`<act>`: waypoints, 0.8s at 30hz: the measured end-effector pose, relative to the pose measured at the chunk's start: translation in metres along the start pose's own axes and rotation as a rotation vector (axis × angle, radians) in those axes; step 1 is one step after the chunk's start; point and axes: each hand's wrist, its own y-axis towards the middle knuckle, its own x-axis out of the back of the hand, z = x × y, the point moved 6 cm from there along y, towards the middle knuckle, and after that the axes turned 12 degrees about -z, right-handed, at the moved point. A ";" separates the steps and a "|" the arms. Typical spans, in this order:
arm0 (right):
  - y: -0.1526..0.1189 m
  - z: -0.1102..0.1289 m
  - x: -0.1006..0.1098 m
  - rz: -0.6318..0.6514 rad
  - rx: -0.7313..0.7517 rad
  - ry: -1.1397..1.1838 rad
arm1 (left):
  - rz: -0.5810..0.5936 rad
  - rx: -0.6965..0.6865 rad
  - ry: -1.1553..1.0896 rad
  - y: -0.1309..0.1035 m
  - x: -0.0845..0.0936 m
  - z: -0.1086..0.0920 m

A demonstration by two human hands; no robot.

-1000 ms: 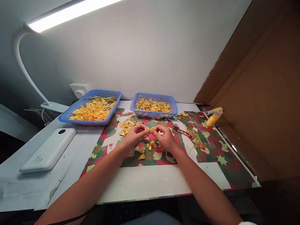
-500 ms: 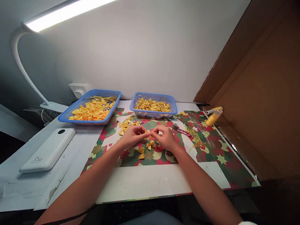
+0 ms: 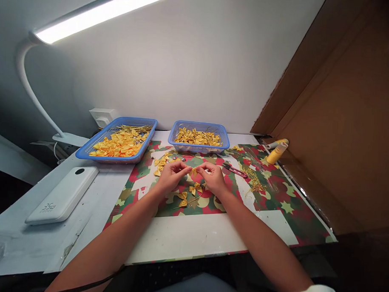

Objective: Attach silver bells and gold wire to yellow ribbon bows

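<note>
Between my two hands is a small yellow ribbon bow (image 3: 194,171), pinched from both sides. My left hand (image 3: 172,176) grips its left end with thumb and forefinger; my right hand (image 3: 213,177) pinches its right end. Just below on the patterned sheet lie a loose bow (image 3: 196,188) and another bow (image 3: 182,199), with a thin gold cord (image 3: 197,198) beside them. Behind my left hand is a small pile of yellow bows (image 3: 161,163) with a few silvery bells (image 3: 183,159). Fine detail at the fingertips is too small to make out.
Two blue baskets stand at the back: the left one (image 3: 82,154) holds bows and gold cords, the right one (image 3: 199,149) more bows. Thread snips (image 3: 235,170), gold cord scraps (image 3: 255,180) and a yellow bottle (image 3: 276,154) lie right. A white power bank (image 3: 63,197) and lamp (image 3: 23,74) are left.
My fingertips have drawn slightly apart and tilted up, so the bow between them now shows more. The things on the table lie as before.
</note>
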 end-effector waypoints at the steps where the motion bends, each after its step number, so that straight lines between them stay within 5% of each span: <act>1: 0.000 -0.001 0.000 -0.004 -0.004 0.007 | -0.001 0.001 -0.001 0.000 0.000 0.000; 6: 0.001 0.000 0.003 0.068 0.052 -0.072 | -0.069 -0.067 0.192 0.007 0.017 -0.005; 9: 0.003 0.001 0.009 0.156 0.121 -0.278 | -0.324 -0.222 0.578 0.019 0.052 -0.016; 12: 0.001 -0.003 0.009 0.319 0.175 -0.508 | -0.376 -0.246 1.001 0.027 0.071 -0.014; 16: -0.005 -0.008 0.005 0.445 0.189 -0.641 | -0.410 -0.199 1.193 0.027 0.077 -0.009; 19: -0.005 -0.008 0.002 0.448 0.162 -0.622 | -0.502 -0.314 1.130 0.020 0.069 -0.020; 21: -0.004 -0.007 0.001 0.412 0.129 -0.541 | -0.352 -0.445 0.973 0.015 0.051 -0.027; 24: 0.002 -0.004 0.005 0.292 0.044 -0.352 | 0.084 -0.486 0.683 0.005 0.016 -0.022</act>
